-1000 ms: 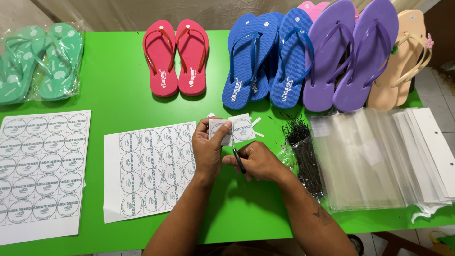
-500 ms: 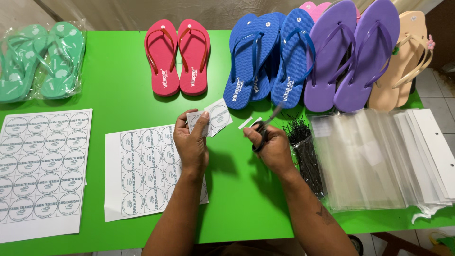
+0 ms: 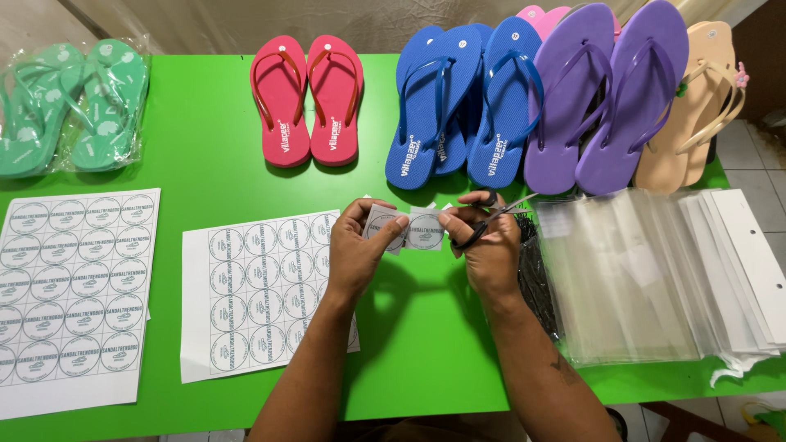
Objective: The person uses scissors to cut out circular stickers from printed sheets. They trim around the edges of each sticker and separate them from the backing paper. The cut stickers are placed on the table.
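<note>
1. Head view, hands: the left hand [image 3: 356, 250] pinches a small strip [image 3: 403, 229] of round paper labels between thumb and fingers, held up off the desk [image 3: 205, 164] so its free end reaches across to the blades.
2. The right hand [image 3: 489, 245] is closed through the handles of the scissors [image 3: 490, 217]; the blades sit at the strip's right edge, which suits trimming one label from the rest. How far the blades are parted is hard to tell.
3. Just below the left hand lies a label sheet [image 3: 262, 295], its upper right corner already cut away, close enough to feed further strips.
4. A second, full sheet [image 3: 74, 295] lies at the desk's left edge, well apart from the hands.
5. Clear bags [image 3: 639, 278] are stacked to the right, beside a bundle of black ties [image 3: 536, 282] near the right wrist.
6. Flip-flops line the far edge in pairs: green bagged ones [image 3: 70, 106], red [image 3: 307, 98], blue [image 3: 463, 106], purple [image 3: 606, 98], and beige [image 3: 696, 106].
</note>
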